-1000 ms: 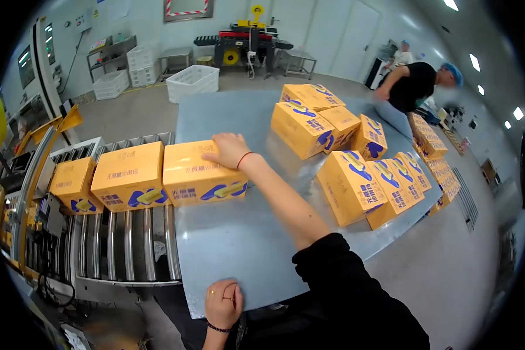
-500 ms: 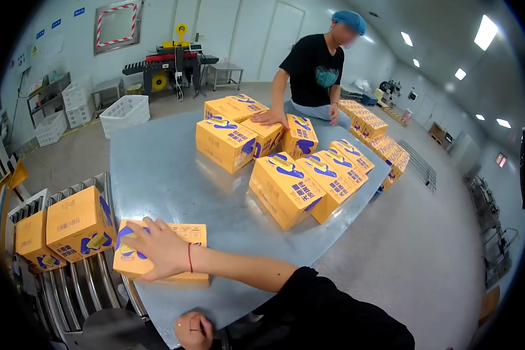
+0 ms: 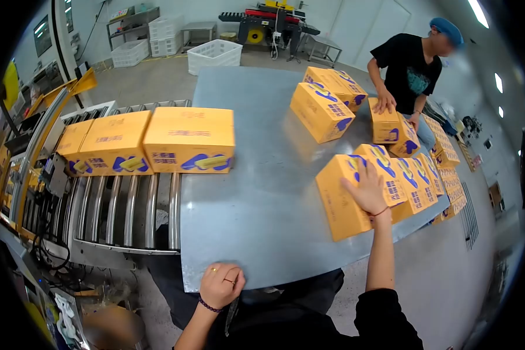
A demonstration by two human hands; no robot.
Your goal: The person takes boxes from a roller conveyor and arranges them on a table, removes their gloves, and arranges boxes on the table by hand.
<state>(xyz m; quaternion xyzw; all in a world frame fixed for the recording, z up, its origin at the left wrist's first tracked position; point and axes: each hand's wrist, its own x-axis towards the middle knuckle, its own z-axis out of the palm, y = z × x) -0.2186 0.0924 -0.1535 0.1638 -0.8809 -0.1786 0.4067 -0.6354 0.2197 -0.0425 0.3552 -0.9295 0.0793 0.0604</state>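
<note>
My right hand lies with spread fingers on the nearest yellow carton at the front right of the metal table. This carton stands at the near end of a row of similar cartons, printed in blue. My left hand is curled into a loose fist at the table's near edge, with nothing visible in it. To the left, a carton straddles the end of the roller conveyor and the edge of the metal table. Two more cartons sit behind it on the rollers.
Across the table a co-worker in a blue cap has both hands at two cartons. Further cartons stand to their left. Stacked cartons are beyond the table's right side. White crates stand on the floor behind.
My right hand has gone from a carton at the table's left to one at the right-hand row. Cartons on the conveyor have advanced toward the table. The view has turned left.
</note>
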